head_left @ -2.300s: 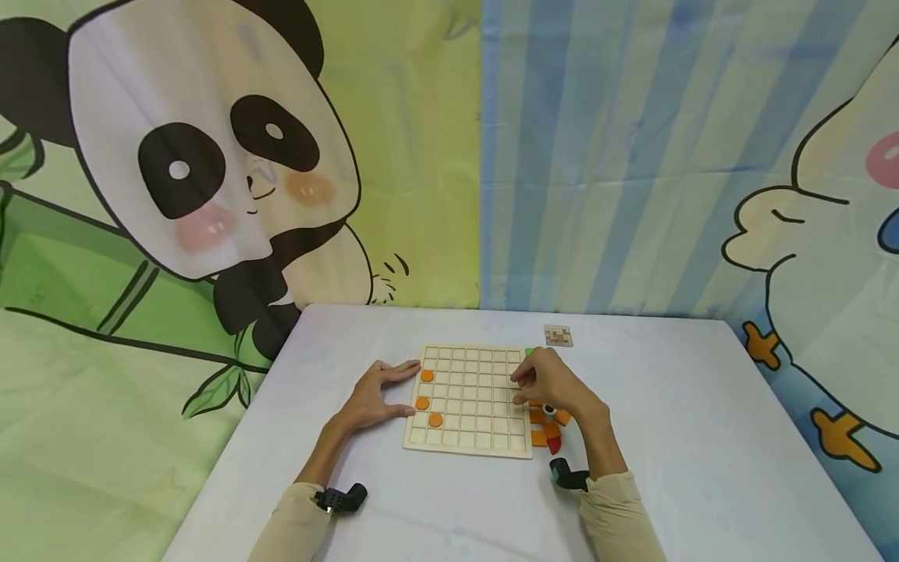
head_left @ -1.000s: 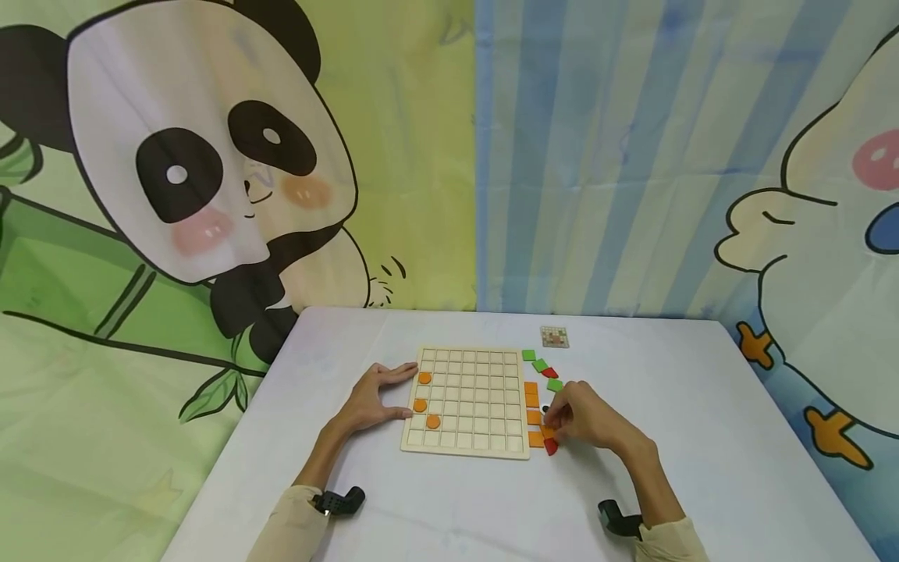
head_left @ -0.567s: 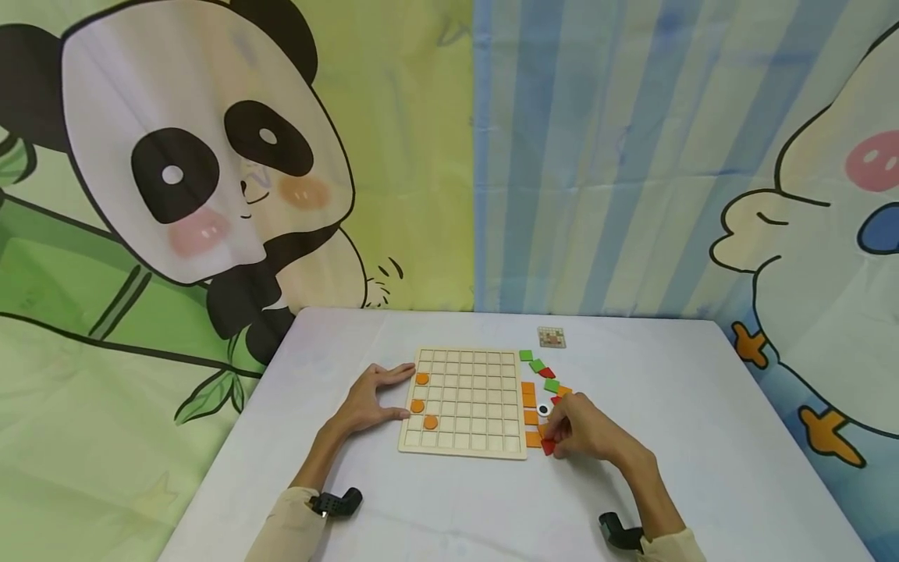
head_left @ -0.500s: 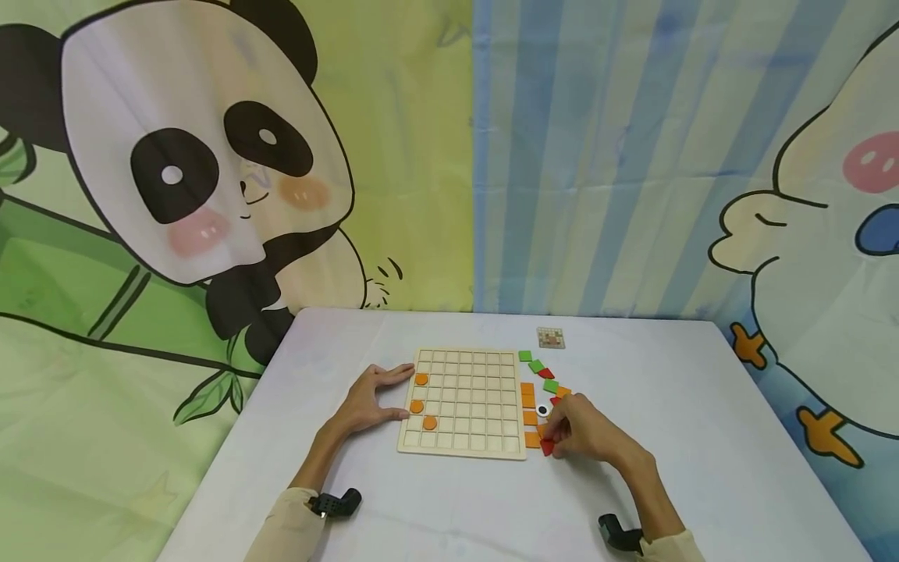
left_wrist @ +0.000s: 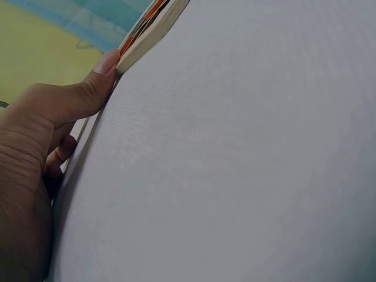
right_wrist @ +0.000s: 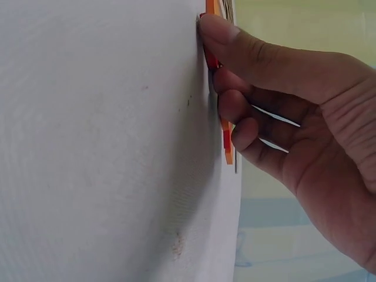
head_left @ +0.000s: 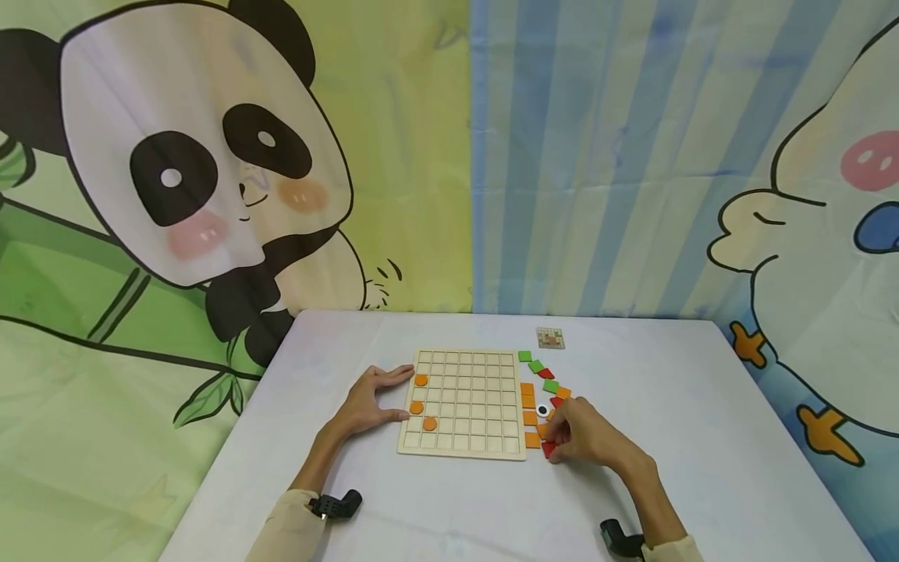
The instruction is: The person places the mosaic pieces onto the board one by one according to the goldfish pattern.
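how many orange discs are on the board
3, all toward the left side of the board: a far disc, a middle disc, and a near disc slightly further right. None seems hidden.

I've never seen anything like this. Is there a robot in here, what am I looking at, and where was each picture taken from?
No robot: these are a person's two bare hands. The wide picture comes from a camera on the head; the two close ones come from cameras worn on the wrists, the black devices.

On the white table lies a wooden grid board with three orange discs near its left side. To its right are green tiles, orange tiles, red pieces and an eye-like disc. A small patterned card lies farther back.

The left hand touches the board's left edge. The right hand has its fingertips at a red piece; whether it is gripped, I cannot tell.
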`<state>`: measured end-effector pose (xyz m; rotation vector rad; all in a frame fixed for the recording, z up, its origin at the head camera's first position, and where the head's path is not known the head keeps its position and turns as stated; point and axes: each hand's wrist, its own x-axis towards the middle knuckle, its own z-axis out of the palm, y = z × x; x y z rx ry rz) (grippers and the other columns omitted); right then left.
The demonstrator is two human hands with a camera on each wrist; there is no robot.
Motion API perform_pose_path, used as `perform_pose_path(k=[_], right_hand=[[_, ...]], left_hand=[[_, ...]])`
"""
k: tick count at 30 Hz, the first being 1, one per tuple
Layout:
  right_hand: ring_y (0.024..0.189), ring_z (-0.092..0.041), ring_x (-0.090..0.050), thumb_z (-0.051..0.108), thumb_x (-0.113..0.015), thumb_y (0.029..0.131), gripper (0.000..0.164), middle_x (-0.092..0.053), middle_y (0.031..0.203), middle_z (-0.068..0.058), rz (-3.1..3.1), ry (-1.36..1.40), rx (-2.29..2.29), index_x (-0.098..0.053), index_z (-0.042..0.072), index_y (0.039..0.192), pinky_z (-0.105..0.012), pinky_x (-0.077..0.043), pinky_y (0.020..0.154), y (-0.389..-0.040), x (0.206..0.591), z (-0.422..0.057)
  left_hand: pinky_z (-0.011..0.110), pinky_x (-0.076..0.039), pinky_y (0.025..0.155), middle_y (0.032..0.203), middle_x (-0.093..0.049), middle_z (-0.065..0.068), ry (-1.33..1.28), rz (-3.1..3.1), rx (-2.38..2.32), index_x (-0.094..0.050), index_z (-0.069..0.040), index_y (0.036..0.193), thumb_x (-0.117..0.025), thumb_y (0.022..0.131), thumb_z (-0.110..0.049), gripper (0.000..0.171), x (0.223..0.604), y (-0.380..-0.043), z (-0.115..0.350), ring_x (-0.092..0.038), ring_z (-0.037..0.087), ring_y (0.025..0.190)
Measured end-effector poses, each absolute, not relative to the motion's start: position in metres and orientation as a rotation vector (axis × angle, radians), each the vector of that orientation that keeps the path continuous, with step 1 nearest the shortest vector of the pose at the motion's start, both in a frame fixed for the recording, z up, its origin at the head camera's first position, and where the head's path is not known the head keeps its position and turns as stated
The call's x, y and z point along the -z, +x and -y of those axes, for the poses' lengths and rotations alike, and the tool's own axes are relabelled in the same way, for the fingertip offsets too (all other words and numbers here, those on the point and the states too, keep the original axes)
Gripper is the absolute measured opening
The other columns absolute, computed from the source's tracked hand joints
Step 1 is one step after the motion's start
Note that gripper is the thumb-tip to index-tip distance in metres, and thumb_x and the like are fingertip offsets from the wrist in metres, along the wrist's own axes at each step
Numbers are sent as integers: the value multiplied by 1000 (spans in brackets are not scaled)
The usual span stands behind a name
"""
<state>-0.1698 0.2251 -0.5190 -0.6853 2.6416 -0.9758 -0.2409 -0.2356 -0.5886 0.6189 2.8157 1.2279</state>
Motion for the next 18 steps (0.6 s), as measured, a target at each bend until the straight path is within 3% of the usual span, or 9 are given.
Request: perform_pose_path(k=[18], right_hand=[[68, -9, -57, 12, -103, 71, 27, -66, 72, 6, -2704, -649, 907, -79, 14, 81, -24, -49, 63, -163, 514, -222]], left_hand=[[34, -38, 93, 165, -57, 0, 657, -2835, -1239, -64, -21, 154, -101, 75, -40, 90, 588, -240, 233, -46, 14, 99]])
